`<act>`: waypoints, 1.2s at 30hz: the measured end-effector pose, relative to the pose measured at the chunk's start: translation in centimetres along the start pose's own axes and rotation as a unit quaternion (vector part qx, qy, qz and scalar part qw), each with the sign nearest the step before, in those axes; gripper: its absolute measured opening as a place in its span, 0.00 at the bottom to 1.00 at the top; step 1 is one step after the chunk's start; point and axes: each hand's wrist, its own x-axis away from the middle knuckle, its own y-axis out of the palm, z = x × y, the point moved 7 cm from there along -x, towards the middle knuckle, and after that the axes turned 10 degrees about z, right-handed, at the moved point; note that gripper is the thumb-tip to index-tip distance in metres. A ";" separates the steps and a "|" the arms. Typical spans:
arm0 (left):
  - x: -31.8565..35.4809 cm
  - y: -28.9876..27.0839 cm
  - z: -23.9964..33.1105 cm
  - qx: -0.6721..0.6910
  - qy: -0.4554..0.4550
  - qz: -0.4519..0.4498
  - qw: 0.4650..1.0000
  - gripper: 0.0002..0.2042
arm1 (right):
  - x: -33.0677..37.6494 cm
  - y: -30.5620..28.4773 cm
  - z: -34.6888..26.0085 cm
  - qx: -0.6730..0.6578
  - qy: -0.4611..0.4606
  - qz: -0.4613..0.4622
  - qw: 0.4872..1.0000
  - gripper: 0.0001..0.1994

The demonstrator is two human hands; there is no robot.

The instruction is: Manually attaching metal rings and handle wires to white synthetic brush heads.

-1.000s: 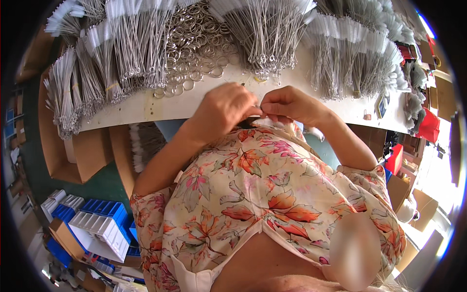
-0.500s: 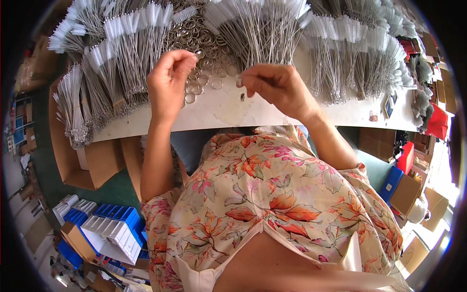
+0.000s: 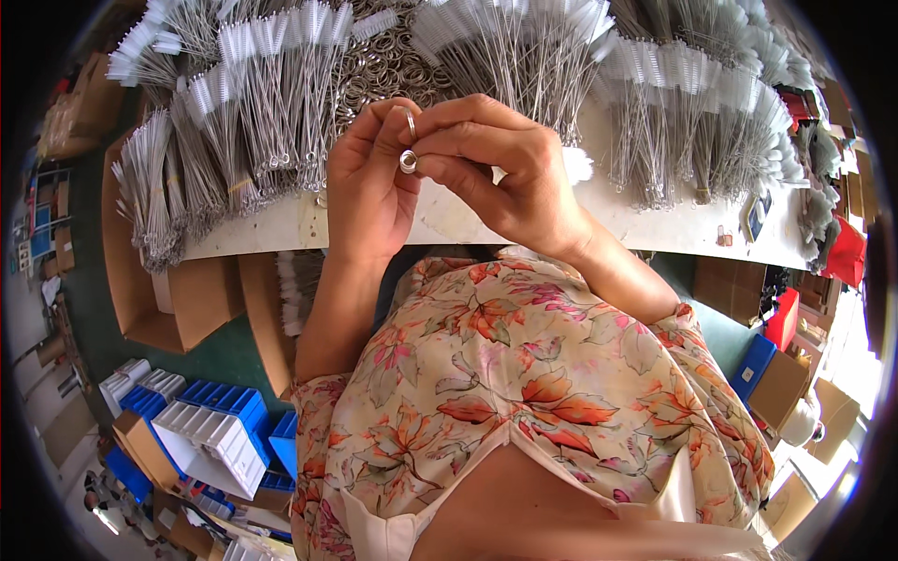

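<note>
Both of my hands are closed and meet fingertip to fingertip above the near part of the white table. My left hand (image 3: 372, 182) pinches a thin shiny metal ring (image 3: 411, 122), seen nearly edge-on, between thumb and fingers. My right hand (image 3: 500, 164) grips a small shiny round metal piece (image 3: 408, 162) at its thumb tip, just below the ring. Its index fingertip rests close against the ring. A white bristle tuft (image 3: 579, 165) shows beside the right hand; whether it belongs to something held cannot be made out. The fingers hide the rest of both small parts.
Loose metal rings (image 3: 379, 70) lie heaped behind my hands. Wire brushes (image 3: 271, 93) with white bristles stand in bundles at left, more brushes (image 3: 514, 56) in the middle and at right (image 3: 669, 122). Below the table's left edge are a cardboard box (image 3: 178, 309) and a white bin (image 3: 208, 447).
My hands were apart and have come together, the left moving right and the right moving left. The small parts they hold now meet at the fingertips. The view has shifted slightly.
</note>
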 end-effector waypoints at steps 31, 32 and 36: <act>4.4 3.6 7.9 -0.381 0.374 -0.109 0.838 0.14 | -1.1 0.1 -0.6 -0.180 0.205 -0.062 0.960 0.05; 4.4 3.8 7.9 -0.382 0.373 -0.107 0.839 0.14 | -0.7 0.3 0.3 -0.228 0.305 -0.059 0.923 0.07; 4.4 4.3 8.2 -0.414 0.411 -0.100 0.806 0.14 | -0.6 0.9 0.8 -0.247 0.317 -0.057 0.914 0.09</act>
